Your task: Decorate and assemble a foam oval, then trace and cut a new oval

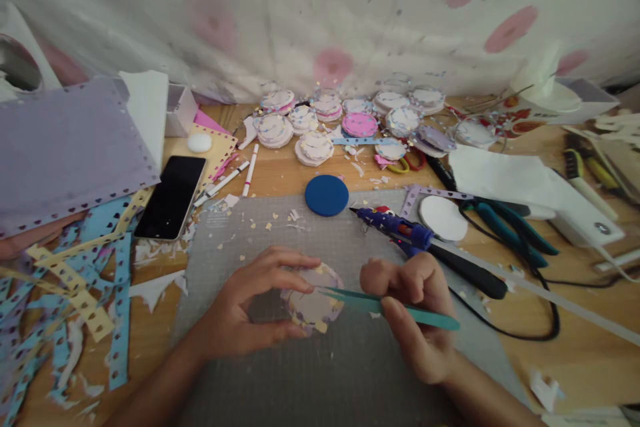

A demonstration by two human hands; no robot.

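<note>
1 disc (317,310) in left hand (234,315)

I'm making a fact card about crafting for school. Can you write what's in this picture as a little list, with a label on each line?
Left hand: the left hand holds a decorated disc by its edge
Right hand: the right hand holds teal tweezers, tips over that disc
Underneath: grey mat
Ahead: blue disc and glue gun
Back: group of finished-looking discs
Left side: phone, punched paper strips
Right side: pliers
</note>
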